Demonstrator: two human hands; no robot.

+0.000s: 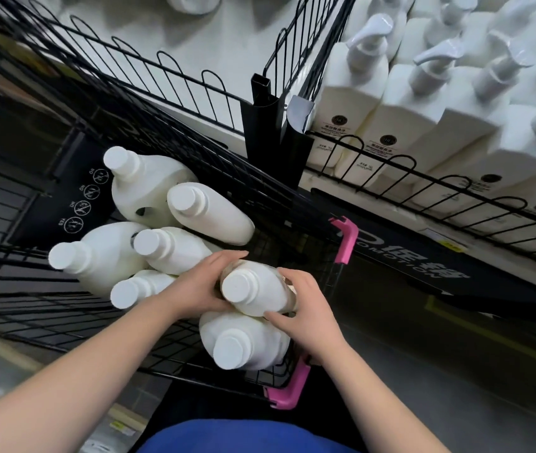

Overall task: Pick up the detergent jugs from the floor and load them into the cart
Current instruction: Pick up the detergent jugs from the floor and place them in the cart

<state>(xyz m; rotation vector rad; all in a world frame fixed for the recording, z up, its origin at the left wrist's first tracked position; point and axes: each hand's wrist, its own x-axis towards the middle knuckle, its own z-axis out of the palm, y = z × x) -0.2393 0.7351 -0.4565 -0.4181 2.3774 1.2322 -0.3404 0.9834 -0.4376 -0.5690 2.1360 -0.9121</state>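
A white detergent jug with a flat white cap sits upright in the black wire cart. My left hand grips its left side and my right hand grips its right side. Several more white jugs stand packed in the cart: one just below the held one, others to its left and two toward the far end. The cart has pink plastic corner guards.
A black wire shelf at the right holds several white pump bottles. Another wire-fronted shelf runs along the top left. A black upright post stands between them. Grey floor lies at the lower right.
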